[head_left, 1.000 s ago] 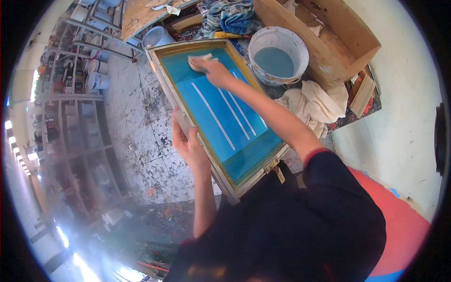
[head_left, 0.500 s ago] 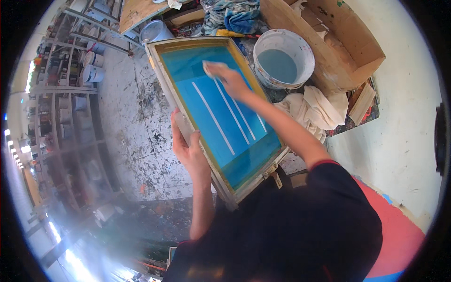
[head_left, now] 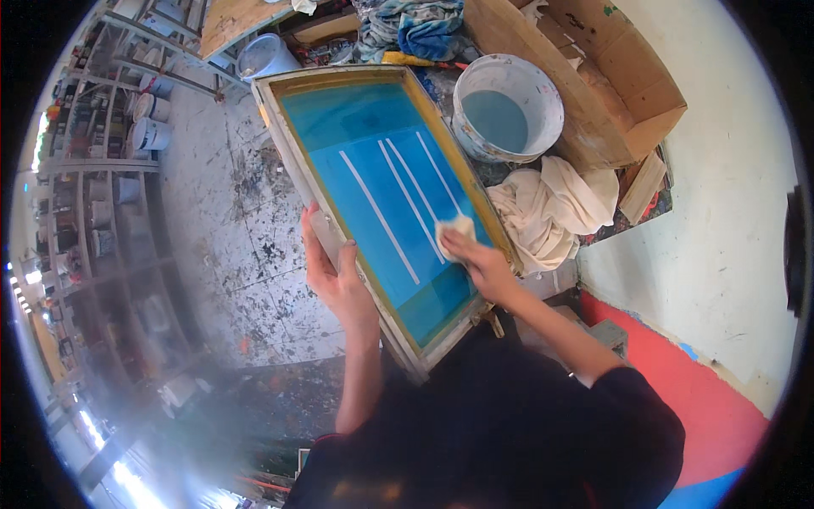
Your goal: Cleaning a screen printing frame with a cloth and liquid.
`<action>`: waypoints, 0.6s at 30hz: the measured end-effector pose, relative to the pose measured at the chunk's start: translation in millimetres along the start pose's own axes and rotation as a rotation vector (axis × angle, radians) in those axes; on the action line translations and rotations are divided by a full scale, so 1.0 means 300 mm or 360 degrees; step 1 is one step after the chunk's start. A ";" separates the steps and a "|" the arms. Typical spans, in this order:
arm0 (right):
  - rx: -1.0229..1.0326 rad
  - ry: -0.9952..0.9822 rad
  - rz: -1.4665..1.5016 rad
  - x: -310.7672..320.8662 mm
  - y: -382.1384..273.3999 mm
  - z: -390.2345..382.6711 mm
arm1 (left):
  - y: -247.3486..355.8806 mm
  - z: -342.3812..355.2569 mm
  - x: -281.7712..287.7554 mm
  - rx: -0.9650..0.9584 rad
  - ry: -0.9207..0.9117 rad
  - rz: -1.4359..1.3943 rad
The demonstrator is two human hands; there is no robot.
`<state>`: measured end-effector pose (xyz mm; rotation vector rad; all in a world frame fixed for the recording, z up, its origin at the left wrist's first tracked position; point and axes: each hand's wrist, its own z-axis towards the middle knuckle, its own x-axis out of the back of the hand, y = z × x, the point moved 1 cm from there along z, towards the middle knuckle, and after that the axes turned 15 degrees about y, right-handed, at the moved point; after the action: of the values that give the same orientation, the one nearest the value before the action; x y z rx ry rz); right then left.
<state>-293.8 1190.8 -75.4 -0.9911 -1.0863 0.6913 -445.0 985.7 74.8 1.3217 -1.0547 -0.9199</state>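
A framed printing screen (head_left: 373, 191) with blue mesh and several pale straight stripes is tilted in front of me. My left hand (head_left: 337, 276) grips the left side of its frame, thumb on the near face and fingers round the outer edge. On the lower right part of the mesh, my right hand (head_left: 482, 261) presses a crumpled cream cloth (head_left: 455, 236), which covers the lower end of a stripe. The cloth is slightly blurred by motion.
Right of the screen stands a white bucket (head_left: 541, 102) of greyish liquid. A cream cloth heap (head_left: 551, 212) lies below it, and a cardboard box (head_left: 632, 51) sits behind. Stained rags (head_left: 411, 30) lie at the back. Shelves with tubs (head_left: 153, 134) line the left.
My right hand has moved the cloth from the upper part of the mesh down to its lower right. My left hand keeps its hold on the frame.
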 end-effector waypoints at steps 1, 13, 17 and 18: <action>-0.0013 0.0007 -0.0008 0.013 -0.005 -0.017 | 0.006 -0.002 -0.008 0.0007 -0.0002 0.0017; 0.0130 0.0445 0.0022 -0.265 0.351 1.072 | 0.079 -0.033 -0.077 0.0027 -0.0090 -0.0025; -0.0111 0.0294 -0.0284 -0.268 0.355 1.094 | 0.082 -0.027 -0.071 0.0045 -0.0037 -0.0033; -0.0045 0.0361 -0.0285 -0.261 0.361 1.018 | 0.076 -0.026 -0.062 0.0048 -0.0041 -0.0038</action>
<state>-607.1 1263.5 -162.8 -0.9577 -0.9729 0.4081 -444.1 1007.2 96.5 1.3533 -1.0786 -0.9440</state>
